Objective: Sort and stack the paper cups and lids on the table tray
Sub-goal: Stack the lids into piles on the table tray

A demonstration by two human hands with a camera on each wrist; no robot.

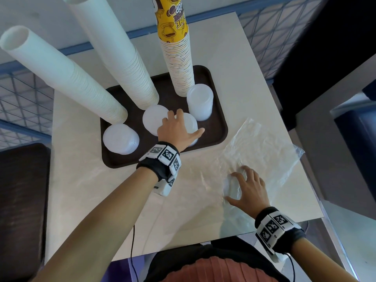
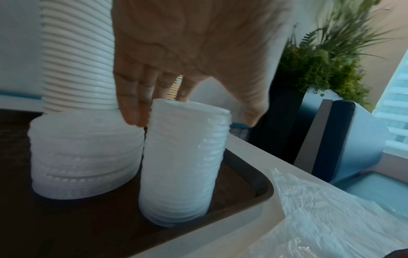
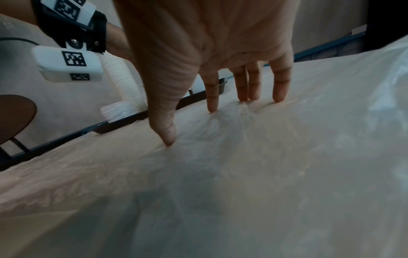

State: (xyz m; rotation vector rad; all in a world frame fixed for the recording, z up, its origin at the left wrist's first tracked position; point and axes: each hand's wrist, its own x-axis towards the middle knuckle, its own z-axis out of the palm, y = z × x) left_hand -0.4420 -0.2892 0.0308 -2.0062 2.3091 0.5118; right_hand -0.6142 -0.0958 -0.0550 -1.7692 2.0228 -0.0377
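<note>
A brown tray (image 1: 217, 127) holds two tall white cup stacks (image 1: 67, 78) (image 1: 126, 64) and a yellow printed cup stack (image 1: 177, 47). Several stacks of translucent lids stand among them. My left hand (image 1: 183, 123) hovers over the front lid stack (image 2: 183, 157), with straight fingers touching its top rim and the thumb spread to the right. A wider lid stack (image 2: 86, 157) stands just left of it. My right hand (image 1: 236, 184) is spread, its fingertips (image 3: 169, 139) pressing on a clear plastic bag (image 1: 264, 143). A small clump of lids (image 1: 230, 190) lies in the bag under that palm.
The beige table (image 1: 81, 180) ends close to the tray's right side. More lid stacks stand at the tray's front left (image 1: 121, 138) and back right (image 1: 200, 101). A dark seat (image 1: 22, 200) is on the left, and a potted plant (image 2: 326, 57) beyond the table.
</note>
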